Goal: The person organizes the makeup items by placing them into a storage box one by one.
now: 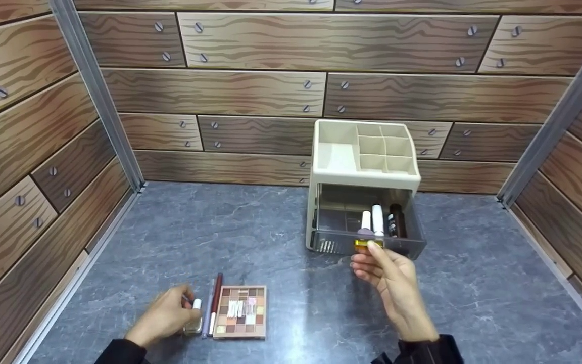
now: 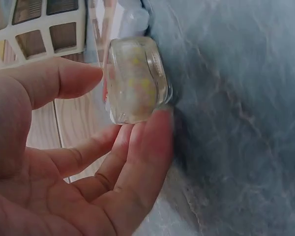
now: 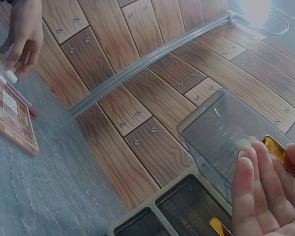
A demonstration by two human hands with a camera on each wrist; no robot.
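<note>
My head feed gave me both hands at once: the left hand point(image 1: 162, 313) low over the table point(image 1: 271, 217), the right hand point(image 1: 399, 288) up at the organizer point(image 1: 364, 178). Only there could I look down into the pulled-out drawer point(image 1: 339, 236), where a white tube point(image 1: 377, 220) leaned near a dark bottle point(image 1: 395, 222). The right wrist feed showed me the drawer's clear outer wall instead, plus a second amber pull point(image 3: 218, 226) on the panel below it, which the head feed did not give me.

The left wrist feed showed the small bottle point(image 2: 133, 81) as clear glass with yellow flecks; from above I mainly made out its white cap point(image 1: 197, 304).

On the left, I had the small bottle pinched between thumb and fingertips, the thumb on one side and the fingers curled at the other (whether it was off the table, I couldn't tell). It sat just beside a lilac stick point(image 1: 206, 316), with a red stick point(image 1: 217, 290) and the palette point(image 1: 240, 327) next in line.

On the right, the grip was narrow: the thumb lay over the drawer's amber handle point(image 1: 360, 243), the fingers gathered behind it.
</note>
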